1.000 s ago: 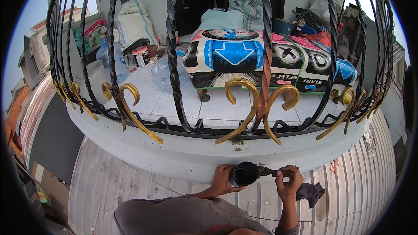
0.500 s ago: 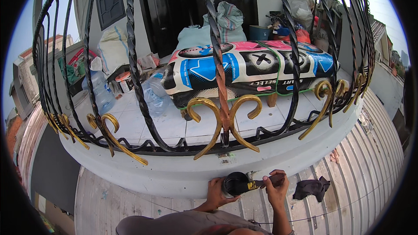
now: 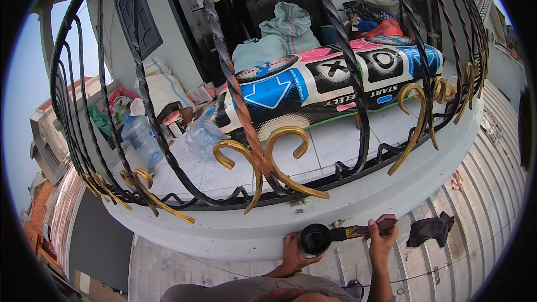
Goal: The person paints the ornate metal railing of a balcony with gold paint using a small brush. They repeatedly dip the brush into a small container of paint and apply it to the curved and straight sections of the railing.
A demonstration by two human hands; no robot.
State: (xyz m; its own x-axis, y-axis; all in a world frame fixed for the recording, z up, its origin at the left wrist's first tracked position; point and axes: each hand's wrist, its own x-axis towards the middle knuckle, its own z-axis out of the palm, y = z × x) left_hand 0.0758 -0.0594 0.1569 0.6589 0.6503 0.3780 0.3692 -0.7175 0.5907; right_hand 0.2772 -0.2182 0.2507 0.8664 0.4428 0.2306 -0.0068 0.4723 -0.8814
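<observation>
My left hand [image 3: 293,254] is wrapped round a small round can [image 3: 315,239] with black paint inside. Between the fingers of my right hand [image 3: 383,241] is the dark handle of a paintbrush [image 3: 352,232] with a yellow-marked band. Its black bristles lie against the can's right rim, pointing left. Above both hands runs the white balcony ledge [image 3: 240,235]. The metal railing [image 3: 362,89] on it is mostly black with gold scrolls [image 3: 288,134], and one twisted bar [image 3: 239,103] shows reddish brown.
Behind the railing lies a long bundle wrapped in a printed mat [image 3: 330,78], with sacks [image 3: 288,25] and clear plastic bottles [image 3: 140,137] nearby. A dark cloth [image 3: 429,229] rests on the corrugated roof [image 3: 475,190] to my right. A thin cable crosses the roof.
The brush has moved outward to the right, showing more of its bristles at the rim. My right hand went with it. The whole view has tilted and shifted.
</observation>
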